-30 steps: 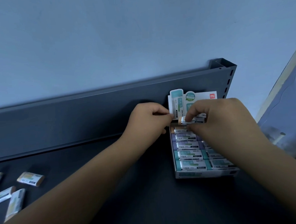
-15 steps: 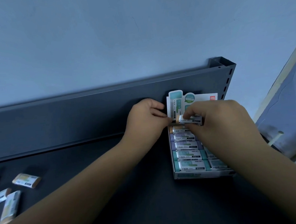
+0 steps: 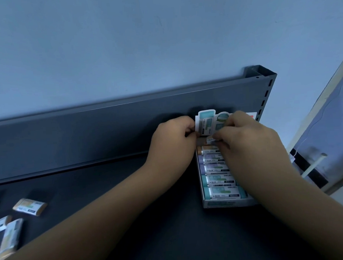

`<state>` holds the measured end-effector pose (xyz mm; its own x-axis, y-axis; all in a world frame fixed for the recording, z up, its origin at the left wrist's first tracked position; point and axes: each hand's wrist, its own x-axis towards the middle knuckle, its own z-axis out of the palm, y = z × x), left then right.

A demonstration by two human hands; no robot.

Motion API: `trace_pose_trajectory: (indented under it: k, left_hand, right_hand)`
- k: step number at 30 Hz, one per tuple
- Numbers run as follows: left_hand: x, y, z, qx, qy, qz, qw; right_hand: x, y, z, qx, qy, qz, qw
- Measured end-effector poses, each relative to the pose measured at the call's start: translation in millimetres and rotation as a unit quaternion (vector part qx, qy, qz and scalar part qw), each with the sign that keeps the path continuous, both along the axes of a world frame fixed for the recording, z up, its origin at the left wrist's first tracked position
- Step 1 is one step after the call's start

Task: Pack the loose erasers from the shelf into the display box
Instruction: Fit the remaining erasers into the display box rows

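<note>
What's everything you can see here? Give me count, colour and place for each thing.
shelf: one, dark grey, with a back panel
wall: pale blue, behind it
display box: one, white with teal print, right end of shelf, header card upright at its back
packed erasers: five visible in the left column, orange, purple and teal back to front; others hidden
held eraser: one, white sleeve, over the box's back row
loose erasers: four, white sleeves, orange ends where visible, far left of shelf, two cut by the frame edge
white rod: one, far right
left hand: holds the box's back left corner
right hand: pinches the held eraser
</note>
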<state>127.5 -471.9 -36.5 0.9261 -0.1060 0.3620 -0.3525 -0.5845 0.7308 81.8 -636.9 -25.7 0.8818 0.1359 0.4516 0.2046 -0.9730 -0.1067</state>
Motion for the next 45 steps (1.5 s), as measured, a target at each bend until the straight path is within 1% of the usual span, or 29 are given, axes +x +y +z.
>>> trace_pose_trajectory:
  k: [2,5,10,14,19,24,29,33,35,37,40,42,43,44,45]
  left_hand:
    - [3,1,-1,-0.014,0.009,-0.001,1.000]
    - [5,2,-1,-0.032,0.015,-0.009,0.999]
    - [5,2,-3,-0.046,0.016,-0.013,0.999]
    - [7,3,-5,-0.057,0.030,-0.023,0.998]
    - [5,5,-7,-0.090,0.067,-0.038,0.993]
    - [2,5,-6,-0.103,0.082,-0.031,0.991]
    - [-1,3,-3,-0.086,0.066,-0.013,0.994]
    - [-4,2,-1,-0.070,0.062,-0.001,0.996]
    - [-8,2,2,-0.055,0.068,0.007,0.996]
    - [-13,3,6,-0.036,0.081,0.012,0.996]
    - [-26,6,18,0.000,0.114,0.026,0.993]
    - [-39,11,29,0.039,0.127,0.028,0.991]
    - [-47,16,34,0.094,0.101,0.028,0.990]
    - [-56,22,38,0.179,0.041,0.029,0.982]
    - [-65,30,42,0.269,-0.029,0.032,0.962]
  right_hand:
    - [1,2,-2,-0.007,0.015,-0.010,1.000]
    - [1,1,1,0.010,0.010,0.001,1.000]
    - [-3,9,6,0.026,0.067,0.007,0.997]
    - [-7,9,11,0.093,0.089,0.015,0.992]
    - [-8,3,16,0.152,0.101,0.009,0.983]
    - [-7,-3,15,0.149,0.060,0.002,0.987]
    - [-5,-5,10,0.114,0.006,0.007,0.993]
    - [-5,-8,12,0.106,0.002,-0.002,0.994]
    - [-5,-9,15,0.108,0.000,0.000,0.994]
    - [-6,-10,20,0.119,0.018,0.007,0.993]
    - [-14,-15,38,0.124,0.078,0.041,0.988]
    - [-27,-13,55,0.096,0.139,0.075,0.983]
    - [-34,-8,63,0.066,0.167,0.085,0.980]
    - [-42,-2,70,0.033,0.182,0.090,0.979]
    - [-50,5,75,0.006,0.184,0.091,0.979]
